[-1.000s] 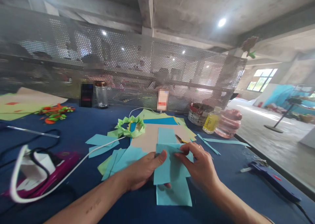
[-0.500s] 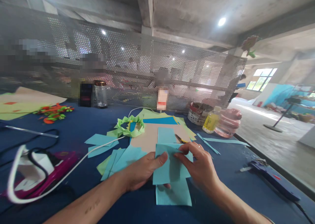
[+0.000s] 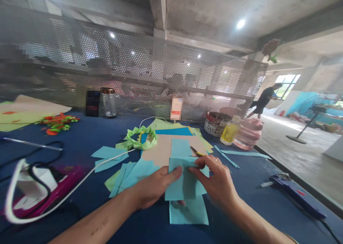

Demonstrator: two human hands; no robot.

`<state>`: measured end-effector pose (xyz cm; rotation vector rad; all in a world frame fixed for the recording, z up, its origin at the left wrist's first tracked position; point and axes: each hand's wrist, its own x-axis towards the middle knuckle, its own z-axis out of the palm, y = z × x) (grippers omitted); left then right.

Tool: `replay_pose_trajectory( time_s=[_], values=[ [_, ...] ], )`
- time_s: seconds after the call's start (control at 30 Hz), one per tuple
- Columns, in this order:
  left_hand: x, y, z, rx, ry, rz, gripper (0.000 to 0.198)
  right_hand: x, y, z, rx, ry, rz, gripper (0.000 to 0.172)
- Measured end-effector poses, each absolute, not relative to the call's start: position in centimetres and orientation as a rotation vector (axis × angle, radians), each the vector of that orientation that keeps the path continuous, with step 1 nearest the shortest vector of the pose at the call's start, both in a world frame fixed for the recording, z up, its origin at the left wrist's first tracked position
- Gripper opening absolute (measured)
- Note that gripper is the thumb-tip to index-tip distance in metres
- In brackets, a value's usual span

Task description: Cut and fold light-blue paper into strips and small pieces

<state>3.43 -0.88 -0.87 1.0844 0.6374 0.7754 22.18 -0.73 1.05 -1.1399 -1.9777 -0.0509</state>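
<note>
A light blue paper sheet is held up in front of me by both hands. My left hand grips its left side, thumb on the near face and fingers behind. At its upper right, my right hand pinches the edge between thumb and forefinger. Below it lies another light blue piece on the dark blue table. Beyond, a light blue strip rests on beige sheets, with yellow-and-black scissors, partly hidden, by my right fingers. More blue sheets are left of my left hand.
A green paper ring lies behind the blue sheets. On the left is a magenta power strip with white cable; on the right, a dark blue glue gun. Bottles and a round basket stand before the perforated screen.
Both hands keep the same grip, and the held sheet has barely shifted. In the background at right, a walking person has come into fuller view from behind the screen.
</note>
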Motion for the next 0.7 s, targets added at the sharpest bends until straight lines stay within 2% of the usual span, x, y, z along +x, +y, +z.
replay_pose_trajectory(
  time_s=[0.1,0.23,0.4,0.7],
  values=[
    [3.5,-0.9,-0.8,1.082,0.65,0.785,0.051,22.2,-0.8,1.3,-1.135,-1.952,-0.072,0.011],
    [3.5,-1.1,-0.6,1.106,0.711,0.771,0.052,22.5,-0.9,1.9,-1.139,-1.914,-0.114,0.03],
    [3.5,-1.2,-0.7,1.112,0.769,0.774,0.052,22.7,-0.8,2.2,-1.1,-2.084,-0.049,0.011],
    [3.5,-1.1,-0.8,1.166,0.772,0.732,0.054,22.6,-0.5,1.6,-1.077,-2.046,-0.057,0.005]
  ],
)
